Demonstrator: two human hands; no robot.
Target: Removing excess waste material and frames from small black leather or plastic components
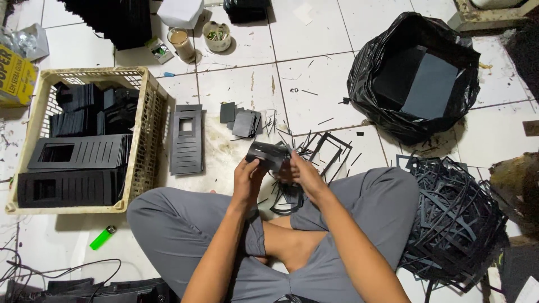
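I sit cross-legged on a white tiled floor. Both hands hold a black die-cut card piece (268,154) in front of my knees. My left hand (247,175) grips its near left edge, and my right hand (301,170) grips its right side. Thin black offcut strips (323,150) lie on the floor just beyond my hands. A flat stack of slotted black card panels (186,140) lies to the left, with small black squares (242,120) beside it.
A beige plastic crate (147,120) at left holds stacked black panels. A black bin bag (412,76) with dark sheets stands at back right. A heap of black frame offcuts (455,224) lies by my right knee. A green lighter (103,237), a glass (182,44) and a cup (217,36) stand around.
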